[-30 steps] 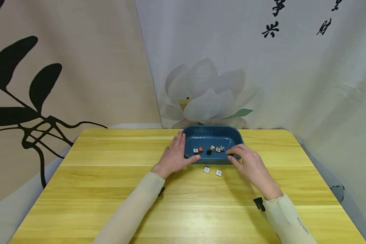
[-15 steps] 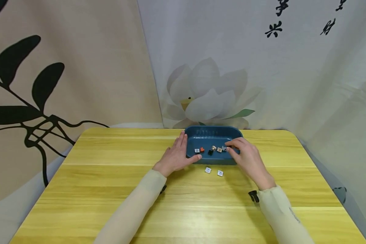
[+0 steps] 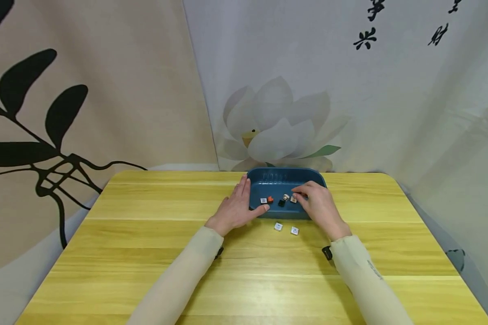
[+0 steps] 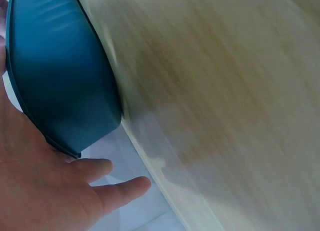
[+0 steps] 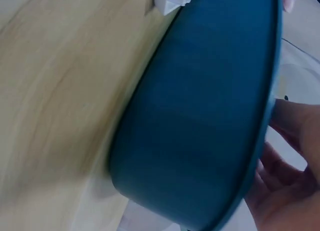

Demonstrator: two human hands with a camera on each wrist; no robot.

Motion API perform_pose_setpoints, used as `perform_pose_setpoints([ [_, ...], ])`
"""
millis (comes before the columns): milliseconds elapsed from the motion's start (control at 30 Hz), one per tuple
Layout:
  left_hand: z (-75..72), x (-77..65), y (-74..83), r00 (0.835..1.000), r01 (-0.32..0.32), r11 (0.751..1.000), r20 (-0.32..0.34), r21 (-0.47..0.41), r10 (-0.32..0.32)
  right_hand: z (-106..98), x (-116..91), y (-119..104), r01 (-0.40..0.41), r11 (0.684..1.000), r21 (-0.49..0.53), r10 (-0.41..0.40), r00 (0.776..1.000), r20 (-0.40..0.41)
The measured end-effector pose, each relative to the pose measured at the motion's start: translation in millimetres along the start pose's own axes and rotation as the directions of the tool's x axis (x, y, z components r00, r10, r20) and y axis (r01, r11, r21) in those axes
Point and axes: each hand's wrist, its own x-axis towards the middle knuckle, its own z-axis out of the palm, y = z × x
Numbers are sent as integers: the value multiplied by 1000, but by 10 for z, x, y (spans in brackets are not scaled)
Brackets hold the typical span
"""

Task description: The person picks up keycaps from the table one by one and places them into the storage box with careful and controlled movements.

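Observation:
A dark blue tray (image 3: 283,214) stands at the back edge of the table. My left hand (image 3: 236,205) rests against its left side, fingers straight along the rim and thumb over the front edge. In the left wrist view, that hand (image 4: 45,191) lies by the tray's corner. My right hand (image 3: 318,203) reaches over the right part of the tray, thumb and fingertips close together beside a cream piece (image 3: 293,199). Whatever lies between those fingertips is hidden. Left of it are a pale piece (image 3: 286,197), a black piece (image 3: 282,203), an orange piece (image 3: 270,199) and a white-topped piece (image 3: 263,201).
Two small white square pieces, one on the left (image 3: 278,226) and one on the right (image 3: 294,230), lie on the wooden table (image 3: 244,289) in front of the tray. A printed cloth (image 3: 154,90) hangs behind the table.
My right hand has moved leftward and slightly back inside the tray, and the grey piece seen earlier is now out of sight by its fingers. The left hand stays at the tray's side.

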Motion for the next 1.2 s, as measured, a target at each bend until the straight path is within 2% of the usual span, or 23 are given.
perform_pose_setpoints([
  [267, 5, -4, 17, 1000, -25, 1000, -12, -6, 25, 75, 67, 2, -48, 999, -2, 48, 996, 76],
  [467, -17, -13, 12, 1000, -17, 1000, -11, -5, 17, 108, 137, -25, -90, 996, -25, 93, 986, 140],
  [600, -17, -7, -1, 1000, -7, 1000, -8, 10, 7, 106, 145, -50, -113, 993, -18, 114, 982, 151],
  [700, -19, -11, 0, 1000, 0, 1000, 0, 8, 0, 86, 110, -61, -130, 992, -9, 130, 983, 128],
  [933, -15, -11, -2, 1000, -6, 1000, 4, 1, 6, -56, -80, -87, -72, 997, 9, 71, 996, 44],
  [1200, -3, 0, -2, 1000, -7, 1000, -3, 1, 7, -158, -343, -80, 30, 998, 53, -34, 997, 70],
])
